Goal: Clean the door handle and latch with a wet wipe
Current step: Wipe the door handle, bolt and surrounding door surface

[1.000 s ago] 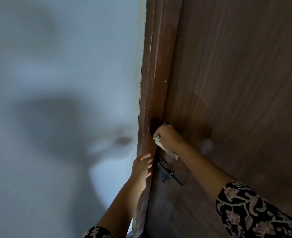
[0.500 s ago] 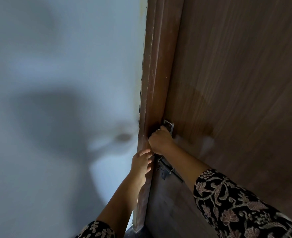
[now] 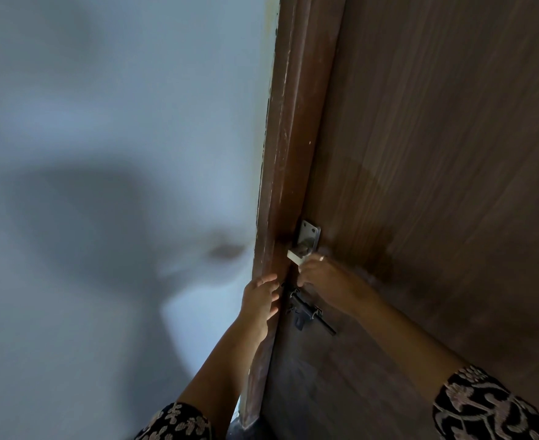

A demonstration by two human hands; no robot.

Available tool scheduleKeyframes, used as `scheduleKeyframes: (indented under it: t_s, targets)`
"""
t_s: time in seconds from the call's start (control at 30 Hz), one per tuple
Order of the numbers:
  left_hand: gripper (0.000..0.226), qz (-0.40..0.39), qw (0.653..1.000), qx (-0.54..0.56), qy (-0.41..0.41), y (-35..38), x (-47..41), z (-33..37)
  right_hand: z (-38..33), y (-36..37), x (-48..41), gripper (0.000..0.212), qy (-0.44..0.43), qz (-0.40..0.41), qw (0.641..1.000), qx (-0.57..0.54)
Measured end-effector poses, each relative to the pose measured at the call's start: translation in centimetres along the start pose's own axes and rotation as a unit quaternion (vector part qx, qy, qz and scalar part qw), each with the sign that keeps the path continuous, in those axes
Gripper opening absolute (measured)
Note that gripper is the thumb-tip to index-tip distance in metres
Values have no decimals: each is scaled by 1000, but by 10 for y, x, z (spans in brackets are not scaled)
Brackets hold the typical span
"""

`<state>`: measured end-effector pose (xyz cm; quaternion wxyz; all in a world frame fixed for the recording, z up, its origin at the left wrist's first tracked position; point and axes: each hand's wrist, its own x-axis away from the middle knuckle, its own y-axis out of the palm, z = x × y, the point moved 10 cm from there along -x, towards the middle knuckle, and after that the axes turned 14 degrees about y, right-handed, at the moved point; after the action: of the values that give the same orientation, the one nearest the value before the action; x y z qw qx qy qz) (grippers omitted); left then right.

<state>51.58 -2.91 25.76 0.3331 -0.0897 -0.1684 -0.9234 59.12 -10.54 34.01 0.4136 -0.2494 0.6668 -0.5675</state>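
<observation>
Ok — handle [image 3: 297, 256] pokes above R hand [image 3: 323, 281] grip

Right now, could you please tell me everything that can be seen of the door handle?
The door handle looks like pale, silvery metal. Its upper mounting plate, with two screw holes showing, sits flat on the brown wooden door, close to the edge by the frame. A squared bar stands out from the plate and runs downward. Its lower part is hidden under the right hand, which grips it. The dark latch sits just below.
</observation>
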Motion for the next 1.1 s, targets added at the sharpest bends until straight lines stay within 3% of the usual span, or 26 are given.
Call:
scheduleKeyframes:
  t_s: [0.17, 0.3, 0.43, 0.5, 0.67, 0.8, 0.87, 1.1]
  targets:
    - [16, -10, 1000, 1, -4, -2, 3, -4, 7, -20, 21, 22, 50, 82, 994, -55]
    - [18, -8, 1000, 5, -5, -8, 5, -4, 31, -21, 15, 16, 219, 97, 958, -160]
    - [14, -6, 1000, -5, -1, -10, 7, -3, 51, 0, -11, 24, 406, -1, 883, -236]
    - [14, -10, 1000, -9, 2, -9, 7, -1, 58, 8, -27, 29, 452, -57, 857, -239]
    - [16, -21, 1000, -16, 12, -4, 11, 2, 56, 15, -33, 43, 466, -110, 841, -254]
    - [18, -24, 999, -22, 14, 2, 16, -2, 50, 3, -9, 32, 419, -58, 886, -191]
    - [17, -26, 999, -27, 15, 9, 18, -4, 56, -4, 9, 28, 398, -24, 892, -213]
    - [18, -52, 998, -28, 17, 44, 29, -7, 71, -8, 41, 22, 398, -21, 852, -339]
